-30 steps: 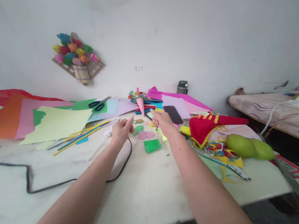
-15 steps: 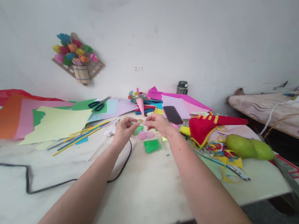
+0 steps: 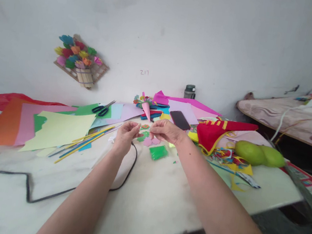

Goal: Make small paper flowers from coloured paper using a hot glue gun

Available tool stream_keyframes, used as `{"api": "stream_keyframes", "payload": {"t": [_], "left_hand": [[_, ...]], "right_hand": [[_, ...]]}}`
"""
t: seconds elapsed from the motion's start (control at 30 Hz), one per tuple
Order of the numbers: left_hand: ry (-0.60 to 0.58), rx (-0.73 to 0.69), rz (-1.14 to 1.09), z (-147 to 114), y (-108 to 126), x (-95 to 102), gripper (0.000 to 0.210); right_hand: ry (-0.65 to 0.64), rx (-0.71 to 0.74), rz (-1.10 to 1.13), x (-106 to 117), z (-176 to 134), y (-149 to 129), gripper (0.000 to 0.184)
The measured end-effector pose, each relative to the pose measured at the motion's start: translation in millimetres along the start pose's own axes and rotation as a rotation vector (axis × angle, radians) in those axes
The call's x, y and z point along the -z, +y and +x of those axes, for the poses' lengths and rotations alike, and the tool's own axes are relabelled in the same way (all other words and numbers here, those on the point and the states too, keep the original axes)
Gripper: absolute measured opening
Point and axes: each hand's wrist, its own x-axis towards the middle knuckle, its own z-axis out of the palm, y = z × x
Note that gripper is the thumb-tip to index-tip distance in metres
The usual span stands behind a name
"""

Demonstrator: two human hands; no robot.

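Note:
My left hand [image 3: 126,136] is closed in a pinch above the table, and anything in its fingertips is too small to make out. Just across from it, my right hand [image 3: 167,131] is also pinched, its contents hidden by the fingers. In the narrow gap between them shows a small orange-and-green paper piece [image 3: 144,126]; I cannot tell if it is touched. Below lie green paper cutouts [image 3: 142,136] and pink paper cutouts [image 3: 151,141]. A bright green packet [image 3: 158,152] rests on the table nearer to me.
Scissors [image 3: 103,109] lie on coloured sheets at the left, near thin sticks [image 3: 83,144]. A black cable [image 3: 47,196] crosses the table [image 3: 144,207]. Behind are a pink paper cone with flowers [image 3: 145,110] and a phone [image 3: 179,119]. Green fruits [image 3: 250,152] sit right.
My hands have drawn slightly apart, the left one shifting to the left. The orange-and-green piece now shows in the gap between them.

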Motion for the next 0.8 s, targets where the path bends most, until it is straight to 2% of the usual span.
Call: {"api": "stream_keyframes", "payload": {"t": [0.17,0.4,0.63,0.8], "left_hand": [[-0.022,0.03,-0.011,-2.2,3.1,-2.8,0.038],[-0.028,0.075,0.154,0.5,-1.6,-2.6,0.033],[0.202,-0.024,0.412,5.7,-8.3,2.6,0.032],[0.201,-0.179,0.614,7.8,-17.6,8.9,0.03]], "right_hand": [[0.124,0.066,0.099,2.4,-0.3,-1.2,0.025],[0.27,0.171,0.114,7.8,0.1,-0.2,0.028],[0.431,0.176,0.083,13.9,1.8,5.5,0.024],[0.564,0.15,0.082,23.1,3.0,11.0,0.026]]}}
